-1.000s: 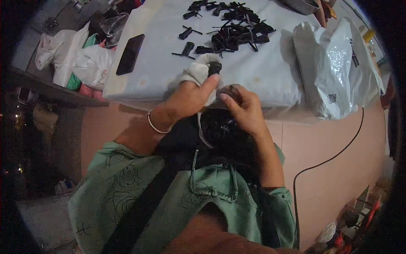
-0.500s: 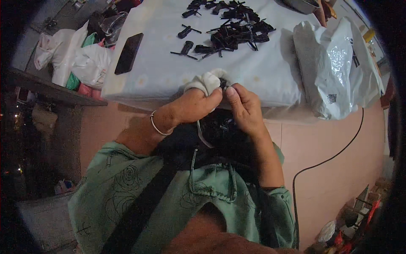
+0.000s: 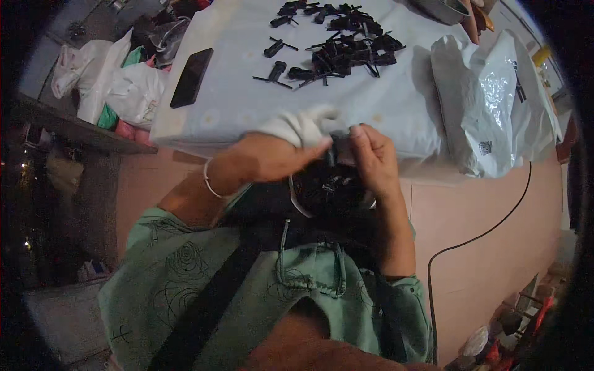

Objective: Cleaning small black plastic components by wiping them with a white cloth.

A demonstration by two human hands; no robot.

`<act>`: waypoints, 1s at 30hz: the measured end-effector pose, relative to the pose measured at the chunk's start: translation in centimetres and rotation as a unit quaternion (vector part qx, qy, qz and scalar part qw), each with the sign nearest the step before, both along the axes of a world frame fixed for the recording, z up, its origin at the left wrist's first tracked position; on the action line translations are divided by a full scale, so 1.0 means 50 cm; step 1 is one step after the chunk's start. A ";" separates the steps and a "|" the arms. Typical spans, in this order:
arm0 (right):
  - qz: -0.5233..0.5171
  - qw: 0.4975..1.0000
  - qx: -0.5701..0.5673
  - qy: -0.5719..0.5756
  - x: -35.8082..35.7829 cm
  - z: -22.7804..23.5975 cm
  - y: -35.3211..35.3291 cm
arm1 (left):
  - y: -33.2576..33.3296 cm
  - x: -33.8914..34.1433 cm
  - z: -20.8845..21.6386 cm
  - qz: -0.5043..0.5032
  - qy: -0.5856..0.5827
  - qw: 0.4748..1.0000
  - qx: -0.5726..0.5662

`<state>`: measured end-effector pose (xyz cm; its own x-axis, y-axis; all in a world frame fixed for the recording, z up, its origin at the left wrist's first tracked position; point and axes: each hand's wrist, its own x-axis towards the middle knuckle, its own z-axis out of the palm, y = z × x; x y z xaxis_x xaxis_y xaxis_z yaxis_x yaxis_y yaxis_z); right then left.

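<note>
My left hand (image 3: pixel 266 157), smeared by motion, is closed on a bunched white cloth (image 3: pixel 294 127) at the table's front edge. Just right of it, my right hand (image 3: pixel 376 157) is closed, thumb against curled fingers. Whatever it pinches is too small to make out. A blurred dark piece (image 3: pixel 332 151) shows between the hands; I cannot tell which of them touches it. Below them, at my lap, a container with a pale rim (image 3: pixel 299 203) holds shiny black pieces. Small black plastic parts with thin rods (image 3: pixel 352 52) lie heaped on the table, several apart from the heap.
A black phone (image 3: pixel 192 77) lies on the pale table cover (image 3: pixel 235 93) at the left. A glossy white plastic bag (image 3: pixel 489 105) stands at the right edge, near a metal bowl (image 3: pixel 447 9). Plastic bags (image 3: pixel 133 93) crowd the left side. A black cable (image 3: pixel 476 235) runs over the floor.
My hands have moved apart, the left one leftward and slightly down with the cloth, the right one to the right. More of the container between them shows.
</note>
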<state>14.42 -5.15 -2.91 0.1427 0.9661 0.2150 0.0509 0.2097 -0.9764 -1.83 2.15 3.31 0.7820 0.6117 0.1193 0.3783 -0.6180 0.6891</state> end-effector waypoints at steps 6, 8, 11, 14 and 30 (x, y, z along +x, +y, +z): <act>-0.042 0.998 -0.011 -0.043 -0.016 -0.018 0.010 | 0.131 0.012 -0.041 0.121 -0.043 0.977 0.171; -0.053 0.998 0.001 -0.037 -0.020 -0.013 0.011 | 0.150 0.045 -0.062 0.098 -0.060 0.968 0.225; -0.067 0.997 -0.022 -0.043 -0.014 -0.018 0.015 | 0.155 0.079 -0.064 0.098 0.023 0.971 0.218; -0.080 0.995 -0.032 -0.057 -0.015 -0.011 0.015 | 0.149 0.049 -0.080 0.047 -0.087 0.952 0.290; -0.153 0.985 -0.011 0.082 -0.009 -0.021 0.025 | 0.067 0.013 -0.063 -0.056 -0.135 0.966 0.212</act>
